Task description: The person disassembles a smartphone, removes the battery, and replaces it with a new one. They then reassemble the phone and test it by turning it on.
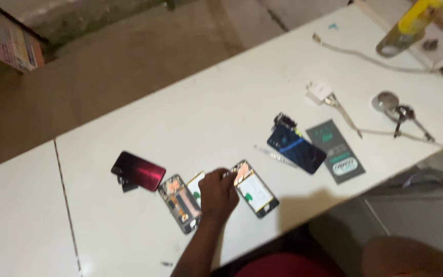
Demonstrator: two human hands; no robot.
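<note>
Reaching across the white table (221,102) with one hand (218,195), arm coming in from the lower edge of view; which hand it is I cannot tell for certain, I take it as my left. The fingers are curled down between two opened phones, fingertips touching the top corner of the opened phone with the white battery and green spots (255,188) on the right side. Whether my grip pinches anything there I cannot tell; the frame is blurred. My other hand is out of view.

Just left of the hand lies the second opened phone frame with orange flex parts and a dark rim (180,203). A small white slab with a green mark (196,183) pokes out between that frame and my hand, partly covered by it. Further left, a glossy red back cover (139,171) rests on a small dark piece (127,184).

Right of the work, a dark blue back cover (297,149) lies tilted, with a black component cluster (284,121) at its upper end and a thin grey tool (275,155) just beside it. A grey rectangular packet with green print (335,150) sits near the table edge. Farther back: a small white charger block (320,91), a pale cable (355,54), a round metal piece on a stand (390,104), and a yellow-topped can (408,25).
</note>
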